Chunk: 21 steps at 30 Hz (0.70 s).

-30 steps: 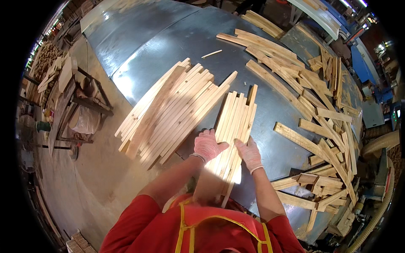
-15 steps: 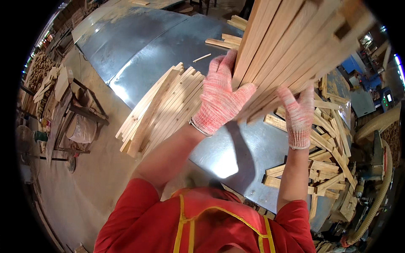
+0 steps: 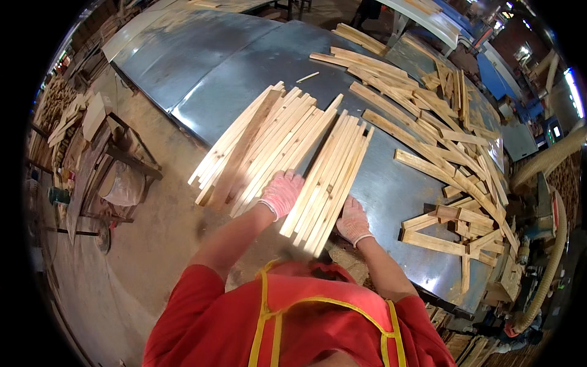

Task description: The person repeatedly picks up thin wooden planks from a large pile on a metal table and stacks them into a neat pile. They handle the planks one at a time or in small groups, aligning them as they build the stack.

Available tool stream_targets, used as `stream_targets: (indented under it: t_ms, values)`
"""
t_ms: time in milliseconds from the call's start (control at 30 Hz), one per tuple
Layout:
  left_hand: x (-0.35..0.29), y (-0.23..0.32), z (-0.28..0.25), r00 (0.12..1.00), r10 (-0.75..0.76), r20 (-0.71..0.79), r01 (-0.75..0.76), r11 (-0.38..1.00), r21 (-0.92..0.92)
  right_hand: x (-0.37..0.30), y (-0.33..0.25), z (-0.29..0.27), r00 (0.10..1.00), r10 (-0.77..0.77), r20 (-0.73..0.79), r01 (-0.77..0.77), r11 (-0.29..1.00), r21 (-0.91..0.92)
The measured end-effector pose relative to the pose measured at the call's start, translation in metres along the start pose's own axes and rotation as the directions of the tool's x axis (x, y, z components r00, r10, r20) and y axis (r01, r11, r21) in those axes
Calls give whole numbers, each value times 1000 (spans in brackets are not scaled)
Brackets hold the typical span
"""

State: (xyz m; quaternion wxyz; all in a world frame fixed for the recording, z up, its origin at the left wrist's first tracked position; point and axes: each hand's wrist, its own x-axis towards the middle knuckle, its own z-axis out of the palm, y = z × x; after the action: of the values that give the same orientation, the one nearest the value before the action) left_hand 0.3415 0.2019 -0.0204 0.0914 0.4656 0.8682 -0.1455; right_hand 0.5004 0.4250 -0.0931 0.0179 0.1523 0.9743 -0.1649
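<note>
A bundle of pale wooden strips (image 3: 330, 180) lies side by side near the front edge of the metal table, its near ends sticking out toward me. My left hand (image 3: 283, 194), in a pink-white knit glove, is against the bundle's left side with fingers bent. On the other side my right hand (image 3: 353, 221), gloved alike, grips the bundle's right edge low down; some of its fingers are hidden. Just left of my left hand rests a wider stack of strips (image 3: 275, 134), with a darker strip (image 3: 244, 150) lying across its top.
Many loose wooden pieces (image 3: 428, 153) are heaped across the right side of the metal table (image 3: 208, 67). A small stick (image 3: 307, 77) lies behind the stacks. At left stands a dark rack (image 3: 131, 159) on the floor; a ribbed hose (image 3: 553, 263) hangs at the right.
The bundle has come down from a raised, tilted hold at upper right to lie flat beside the left stack. Both hands moved down toward me with it.
</note>
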Motion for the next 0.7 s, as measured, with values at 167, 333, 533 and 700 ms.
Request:
stream_targets:
  t_ms: [167, 333, 533, 700]
  values:
    - [-14, -6, 32, 996, -82, -46, 79, 996, -46, 6, -14, -53, 940, 36, 340, -210, 846, 490]
    - [-55, -67, 71, 754, -497, -431, 495, 860, -125, 14, -2, -69, 830, 241, 504, -532, 615, 583]
    - [-92, -163, 68, 605, -787, 121, 690, 443, -572, 77, -63, -49, 784, 154, 601, -575, 545, 611]
    - [-82, -203, 57, 612, -777, 147, 734, 490, -471, 142, -121, -60, 740, 67, 670, -552, 630, 547]
